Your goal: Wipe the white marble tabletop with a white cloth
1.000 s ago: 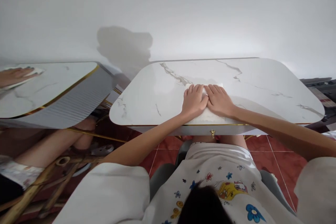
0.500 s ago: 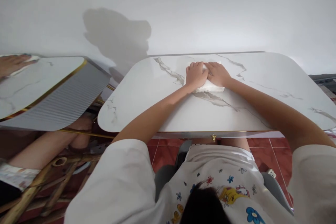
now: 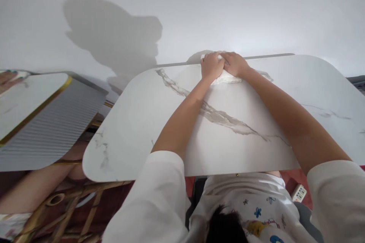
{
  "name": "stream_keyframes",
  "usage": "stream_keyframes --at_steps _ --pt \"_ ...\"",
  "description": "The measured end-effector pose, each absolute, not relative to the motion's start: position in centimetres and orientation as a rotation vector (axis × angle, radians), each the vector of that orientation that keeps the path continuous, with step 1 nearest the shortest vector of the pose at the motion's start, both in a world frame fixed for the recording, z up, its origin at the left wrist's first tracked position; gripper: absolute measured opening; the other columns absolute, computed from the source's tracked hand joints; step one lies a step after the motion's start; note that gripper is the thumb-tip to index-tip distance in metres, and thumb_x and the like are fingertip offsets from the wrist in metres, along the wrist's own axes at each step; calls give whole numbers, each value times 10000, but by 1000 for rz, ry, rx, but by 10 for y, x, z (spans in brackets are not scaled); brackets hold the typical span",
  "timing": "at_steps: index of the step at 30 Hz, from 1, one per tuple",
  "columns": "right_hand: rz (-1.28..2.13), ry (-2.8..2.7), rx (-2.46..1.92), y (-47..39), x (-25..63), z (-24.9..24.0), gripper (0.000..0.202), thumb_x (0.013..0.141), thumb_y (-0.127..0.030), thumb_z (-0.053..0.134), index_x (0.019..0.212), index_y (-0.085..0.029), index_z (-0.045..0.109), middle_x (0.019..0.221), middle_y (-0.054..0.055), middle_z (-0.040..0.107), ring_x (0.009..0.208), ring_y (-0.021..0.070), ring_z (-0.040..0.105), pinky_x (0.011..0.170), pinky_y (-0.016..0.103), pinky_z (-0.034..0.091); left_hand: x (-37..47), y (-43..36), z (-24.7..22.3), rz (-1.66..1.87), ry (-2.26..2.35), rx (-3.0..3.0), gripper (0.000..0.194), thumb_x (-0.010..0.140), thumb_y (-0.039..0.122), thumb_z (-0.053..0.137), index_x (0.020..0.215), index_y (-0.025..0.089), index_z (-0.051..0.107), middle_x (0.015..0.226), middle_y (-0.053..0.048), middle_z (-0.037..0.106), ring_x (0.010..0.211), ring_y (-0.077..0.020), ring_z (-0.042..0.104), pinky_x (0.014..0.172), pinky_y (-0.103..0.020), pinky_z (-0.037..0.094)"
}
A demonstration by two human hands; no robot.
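Observation:
A folded white cloth [image 3: 227,78] lies at the far edge of the white marble-patterned tabletop [image 3: 137,121], close to the wall. My left hand [image 3: 212,67] presses down on it with the fingers curled over its far side. Right beside it, my right hand [image 3: 235,63] grips the same cloth, its fingertips meeting the left hand. Both arms stretch forward across the table. The part of the cloth under my palms is hidden.
On the left stands a second marble-patterned table [image 3: 31,95] with gold trim and a ribbed grey side. Another person's hand [image 3: 8,79] rests on a white cloth there. Below is a bamboo chair [image 3: 65,212]. A power strip [image 3: 299,193] lies on the red floor.
Both my hands have pushed the cloth away from me, from the middle of the tabletop to its far edge by the wall. My view has leaned forward.

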State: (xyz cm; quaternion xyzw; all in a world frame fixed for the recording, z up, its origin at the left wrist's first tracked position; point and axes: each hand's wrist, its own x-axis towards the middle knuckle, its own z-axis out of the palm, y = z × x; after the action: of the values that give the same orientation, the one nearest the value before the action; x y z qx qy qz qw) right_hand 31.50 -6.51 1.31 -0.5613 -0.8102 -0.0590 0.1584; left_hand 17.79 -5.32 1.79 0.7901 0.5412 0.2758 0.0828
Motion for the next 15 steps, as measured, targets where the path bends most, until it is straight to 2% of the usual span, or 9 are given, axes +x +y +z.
stream_keyframes --at_steps 6,15 --pt "-170 -2288 -1619 -50 319 10 583 1043 -431 202 1451 -106 461 1395 133 586 1243 324 558 1047 494 420 179 -35 13 822 1612 2347 417 944 301 403 1321 262 576 1347 -47 619 1370 -284 436 1192 -440 272" --pt "-140 -2290 -1635 -74 313 18 552 987 -311 290 1465 -74 430 1470 184 523 1337 324 472 1116 475 335 176 -70 30 753 1640 2415 467 921 277 396 1350 226 576 1420 -85 593 1356 -286 462 1176 -436 309"
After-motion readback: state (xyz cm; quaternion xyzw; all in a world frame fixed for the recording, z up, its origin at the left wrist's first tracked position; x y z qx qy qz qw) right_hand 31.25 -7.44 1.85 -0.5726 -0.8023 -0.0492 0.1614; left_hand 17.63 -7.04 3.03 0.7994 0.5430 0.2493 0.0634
